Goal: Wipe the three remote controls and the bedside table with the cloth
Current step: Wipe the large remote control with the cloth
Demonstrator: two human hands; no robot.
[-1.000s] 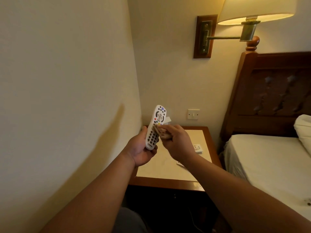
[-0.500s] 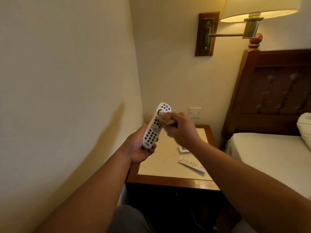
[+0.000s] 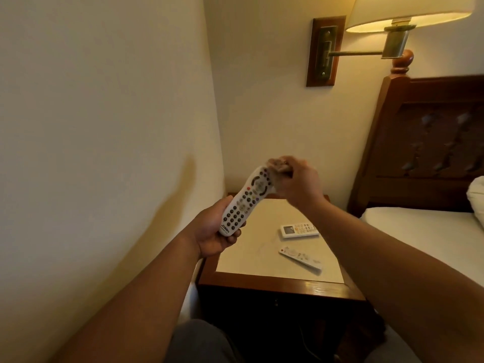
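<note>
White smooth plastic on remote control (image 3: 245,203); dark buttons, matt. Glossy varnished wood rim on bedside table (image 3: 288,286), matt pale inset top. Brass-look metal on lamp arm (image 3: 353,53). Dark polished wood on headboard (image 3: 387,142).

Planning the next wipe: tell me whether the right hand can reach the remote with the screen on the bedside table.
Probably yes. The remote with the screen lies uncovered on the bedside table, below the right hand. Nothing lies between them, though that hand grips the cloth.
</note>
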